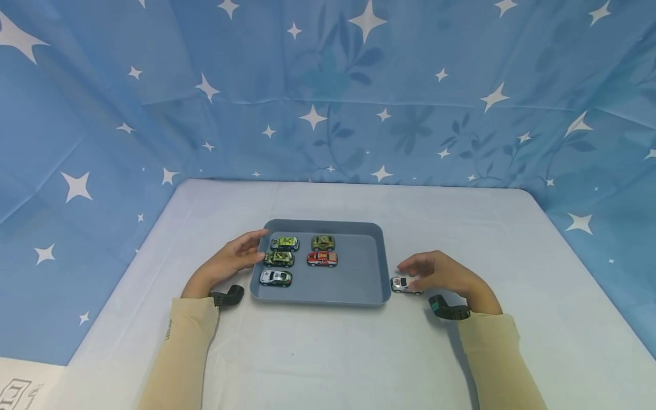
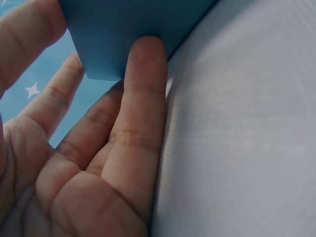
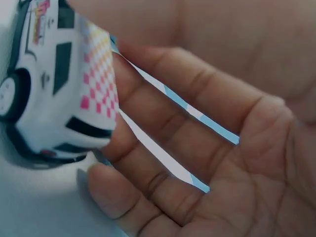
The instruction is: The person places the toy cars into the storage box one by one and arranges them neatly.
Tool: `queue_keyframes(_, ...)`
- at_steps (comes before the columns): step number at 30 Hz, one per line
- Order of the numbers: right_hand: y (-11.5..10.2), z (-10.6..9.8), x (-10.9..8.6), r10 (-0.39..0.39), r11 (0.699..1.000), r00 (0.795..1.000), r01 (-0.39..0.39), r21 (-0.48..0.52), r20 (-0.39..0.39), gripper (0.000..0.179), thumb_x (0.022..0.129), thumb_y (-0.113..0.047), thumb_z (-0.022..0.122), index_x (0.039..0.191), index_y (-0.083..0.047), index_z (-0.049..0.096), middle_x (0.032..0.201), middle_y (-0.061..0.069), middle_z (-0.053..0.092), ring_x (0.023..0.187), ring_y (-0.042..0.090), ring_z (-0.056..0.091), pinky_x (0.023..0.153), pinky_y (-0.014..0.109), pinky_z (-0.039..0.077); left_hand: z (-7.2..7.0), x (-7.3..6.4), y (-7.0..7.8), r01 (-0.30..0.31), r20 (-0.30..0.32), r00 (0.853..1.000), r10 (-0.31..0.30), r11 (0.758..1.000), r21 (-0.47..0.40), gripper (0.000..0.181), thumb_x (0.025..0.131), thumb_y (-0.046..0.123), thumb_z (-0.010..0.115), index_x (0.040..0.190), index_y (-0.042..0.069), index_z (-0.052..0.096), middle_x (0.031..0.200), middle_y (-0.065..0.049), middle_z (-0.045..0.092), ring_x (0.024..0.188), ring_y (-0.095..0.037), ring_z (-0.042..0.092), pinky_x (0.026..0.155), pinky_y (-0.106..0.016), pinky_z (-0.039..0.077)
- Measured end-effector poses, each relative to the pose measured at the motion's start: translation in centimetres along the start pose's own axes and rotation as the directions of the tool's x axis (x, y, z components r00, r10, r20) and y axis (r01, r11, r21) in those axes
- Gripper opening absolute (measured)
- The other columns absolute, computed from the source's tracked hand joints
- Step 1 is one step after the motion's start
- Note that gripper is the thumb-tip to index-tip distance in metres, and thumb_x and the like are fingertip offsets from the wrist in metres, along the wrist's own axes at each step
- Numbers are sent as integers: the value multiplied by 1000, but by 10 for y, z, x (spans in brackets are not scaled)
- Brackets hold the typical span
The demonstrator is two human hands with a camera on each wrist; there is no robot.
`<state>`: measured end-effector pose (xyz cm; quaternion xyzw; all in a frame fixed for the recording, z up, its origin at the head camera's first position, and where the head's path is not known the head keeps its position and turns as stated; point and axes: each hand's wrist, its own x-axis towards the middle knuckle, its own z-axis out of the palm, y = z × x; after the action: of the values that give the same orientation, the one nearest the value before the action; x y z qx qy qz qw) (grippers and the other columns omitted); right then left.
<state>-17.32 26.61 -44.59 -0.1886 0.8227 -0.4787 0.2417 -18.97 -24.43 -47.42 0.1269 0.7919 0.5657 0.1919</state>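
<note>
A blue-grey tray lies on the table with several toy cars in its left and middle parts. My left hand rests at the tray's left side, fingers fairly straight, one fingertip against the outer wall in the left wrist view. Just right of the tray, a white toy car with a pink checkered roof stands on the table. My right hand reaches over it, thumb near its right end. The other fingers are loosely bent beyond the car, with a gap visible between. Whether the thumb touches is unclear.
In the tray are a yellow-green car, a camouflage car, a silver car, an olive car and a red car. A blue starred curtain hangs behind the white table.
</note>
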Motion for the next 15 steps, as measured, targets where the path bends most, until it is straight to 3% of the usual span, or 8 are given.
queue_keyframes(10,5,-1,1,-43,996,998,47,-75,51,41,86,-5,87,123,9,74,126,22,74,113,28,66,94,25,56,0,0,-1,2,-2,1000,-2,1000,-3,71,109,21,65,170,4,32,175,-29,23,159,-55,23,124,-68,29)
queue_keyframes(15,1,0,2,-61,994,995,67,-90,73,38,85,0,87,119,10,75,115,16,76,99,19,68,89,24,55,0,0,0,3,-3,1000,-3,1000,-8,72,109,21,66,170,4,31,175,-29,23,159,-55,23,124,-68,29)
